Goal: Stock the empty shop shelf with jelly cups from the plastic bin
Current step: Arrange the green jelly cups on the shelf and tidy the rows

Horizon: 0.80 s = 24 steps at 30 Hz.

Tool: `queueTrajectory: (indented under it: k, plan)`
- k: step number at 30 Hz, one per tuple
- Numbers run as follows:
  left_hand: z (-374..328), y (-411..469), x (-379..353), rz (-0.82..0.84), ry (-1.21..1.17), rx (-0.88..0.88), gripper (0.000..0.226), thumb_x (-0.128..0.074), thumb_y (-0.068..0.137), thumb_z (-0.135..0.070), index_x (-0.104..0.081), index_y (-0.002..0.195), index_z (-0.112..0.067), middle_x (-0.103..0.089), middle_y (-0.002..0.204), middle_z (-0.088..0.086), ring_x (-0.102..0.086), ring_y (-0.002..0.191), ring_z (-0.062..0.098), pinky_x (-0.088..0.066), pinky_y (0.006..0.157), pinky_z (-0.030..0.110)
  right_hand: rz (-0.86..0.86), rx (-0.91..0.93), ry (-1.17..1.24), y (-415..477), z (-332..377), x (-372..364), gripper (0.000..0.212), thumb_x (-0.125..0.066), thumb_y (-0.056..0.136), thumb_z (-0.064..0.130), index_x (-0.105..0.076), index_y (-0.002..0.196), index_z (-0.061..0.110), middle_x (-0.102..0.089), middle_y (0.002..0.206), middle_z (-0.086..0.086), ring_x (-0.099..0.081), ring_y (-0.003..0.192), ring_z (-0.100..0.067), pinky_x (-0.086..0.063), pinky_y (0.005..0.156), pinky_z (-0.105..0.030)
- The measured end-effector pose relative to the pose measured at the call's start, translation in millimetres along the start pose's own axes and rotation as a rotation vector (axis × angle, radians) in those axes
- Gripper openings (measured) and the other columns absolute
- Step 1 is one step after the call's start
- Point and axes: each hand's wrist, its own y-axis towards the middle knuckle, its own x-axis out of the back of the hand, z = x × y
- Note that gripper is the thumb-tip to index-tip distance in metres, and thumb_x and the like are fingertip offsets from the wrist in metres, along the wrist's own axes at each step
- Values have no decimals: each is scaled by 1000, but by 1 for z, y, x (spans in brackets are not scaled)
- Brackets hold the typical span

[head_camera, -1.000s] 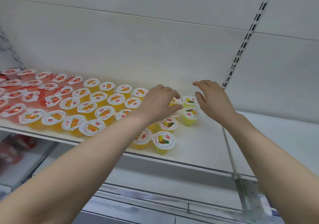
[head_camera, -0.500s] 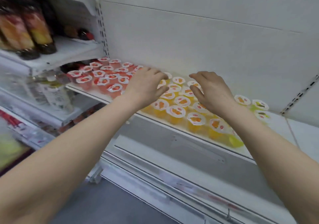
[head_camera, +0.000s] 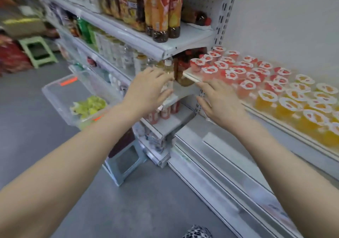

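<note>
Jelly cups point(head_camera: 89, 106) lying in the plastic bin point(head_camera: 53, 94) are what I judge I want next. To do that well I should bring both hands down over the bin's rim, take a few cups by their sides with lids up, and squeeze gently so none get crushed. My left hand point(head_camera: 148, 89) and right hand point(head_camera: 219, 101) are both empty, fingers stretched out loosely. The yellow-green cups lie low in the bin, down and left of my left hand and well apart from it. Red cups point(head_camera: 231, 73) and orange cups point(head_camera: 302, 100) stand in rows on the shelf point(head_camera: 278, 126), the nearest red ones just beside my right hand.
</note>
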Motion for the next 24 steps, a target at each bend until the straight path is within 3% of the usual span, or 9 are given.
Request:
queueTrajectory:
  k: [8,15,19,24]
  plan:
    - [127,-105,3,-10,35,271,33,-60,92,-29,-63,121,-13,-66,112,7,-58,101,31,-41,89,38,45,219,164,82,120,-91,44,-45,95,34,-60,127,8,-63,118,-13,-58,105,-36,-48,86,-46]
    - [220,-174,-18,9,68,563,30,-54,93,-30,-65,118,-14,-66,107,6,-58,96,32,-46,86,42,106,368,357,154,189,-182,42,-46,96,34,-60,127,9,-64,120,-9,-58,109,-31,-42,93,-40]
    - [268,-188,-43,31,60,741,27,-61,93,-22,-65,120,-19,-66,110,1,-57,97,28,-47,86,39,214,440,436,203,211,-240,38,-52,97,29,-57,130,12,-62,124,-7,-56,111,-29,-44,96,-41]
    - [329,-191,-84,9,88,842,27,-69,87,-13,-67,114,-15,-67,107,2,-59,88,30,-47,81,37,434,504,416,273,232,-318,42,-57,95,24,-52,136,16,-59,131,-6,-55,115,-29,-45,95,-42]
